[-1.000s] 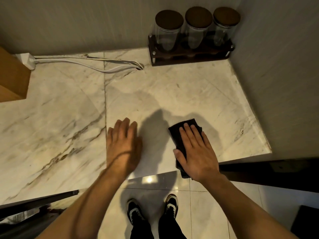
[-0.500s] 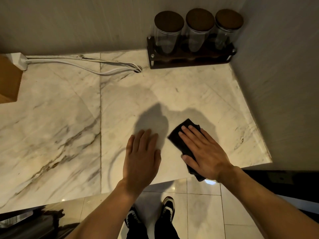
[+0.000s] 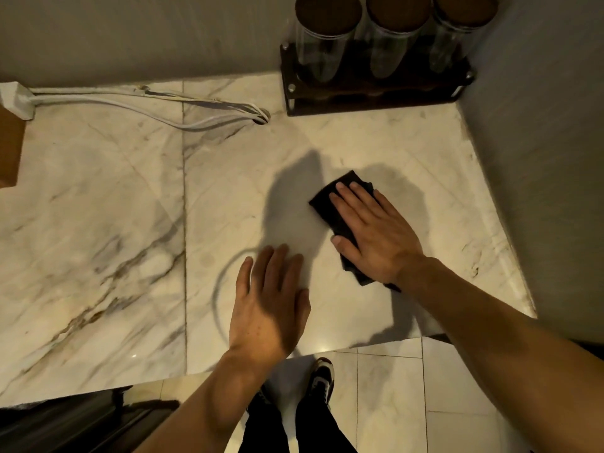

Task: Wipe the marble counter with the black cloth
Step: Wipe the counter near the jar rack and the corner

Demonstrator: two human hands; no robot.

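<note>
- Pale veined marble worktop (image 3: 98, 223) in a corner between two grey walls, tiled floor below its near edge.
- At the back: a dark wooden rack (image 3: 376, 96) carrying three glass jars with brown lids (image 3: 328, 37), beside it white cables (image 3: 147, 103) running into a hole in the marble; a brown box (image 3: 9, 152) at the far left edge.
- Black cloth (image 3: 330, 204) lying folded and flat on the right-hand slab, about midway between the near edge and the rack.
- Right hand (image 3: 376, 230) spread open, palm down, pressing on the cloth, fingers stretched toward the back wall; no pinch, just flat pressure.
- Left hand (image 3: 271, 305) likewise open and flat on bare marble, near the front edge, just left of the cloth, holding nothing.
- Faint curved smear (image 3: 222, 289) arcing around the left hand, possibly a damp trace or a ring mark; cannot tell which.
- Progress, as a judgement: wiping under way on the right slab only; the large left slab, the strip by the cables and the zone in front of the rack show no sign of being covered, so most of the surface likely left.
- Against the frame half a second back: cloth and right hand pushed a little farther from the near edge, toward the rack; left hand in much the same flat pose beside it; view tilted lower and closer, jars now cut off at the top.
</note>
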